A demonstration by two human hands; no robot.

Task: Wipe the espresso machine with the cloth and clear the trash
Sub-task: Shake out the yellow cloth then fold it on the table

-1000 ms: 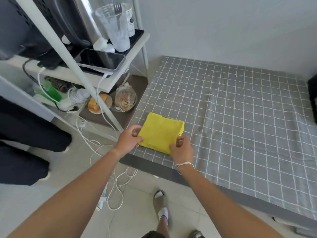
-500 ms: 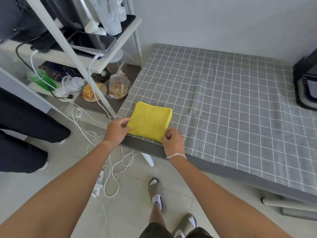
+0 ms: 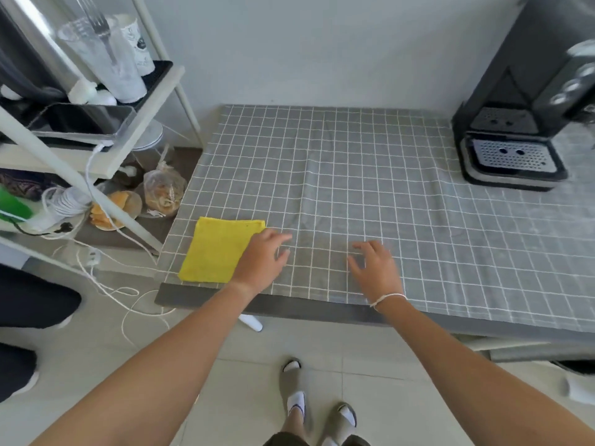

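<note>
Bare checked tablecloth (image 3: 370, 188) lies open between cloth (image 3: 219, 249) and espresso machine (image 3: 521, 123).

1. Yellow cloth (image 3: 219, 249): folded into a flat, roughly square pad, lying near the front left corner of the grey checked table top, slightly skewed to the table edge, with stacked fold layers visible along the far edge. Right near corner hidden under a hand.
2. Espresso machine (image 3: 528, 101): black, boxy, standing upright at the far right of the same table, well apart from the cloth. Cut off by the picture's right edge. Perforated metal drip tray (image 3: 512, 160) at the base, facing left and forward; round silver knobs on the front panel, somewhat blurred.
3. Trash: none clearly identifiable on the table.
</note>
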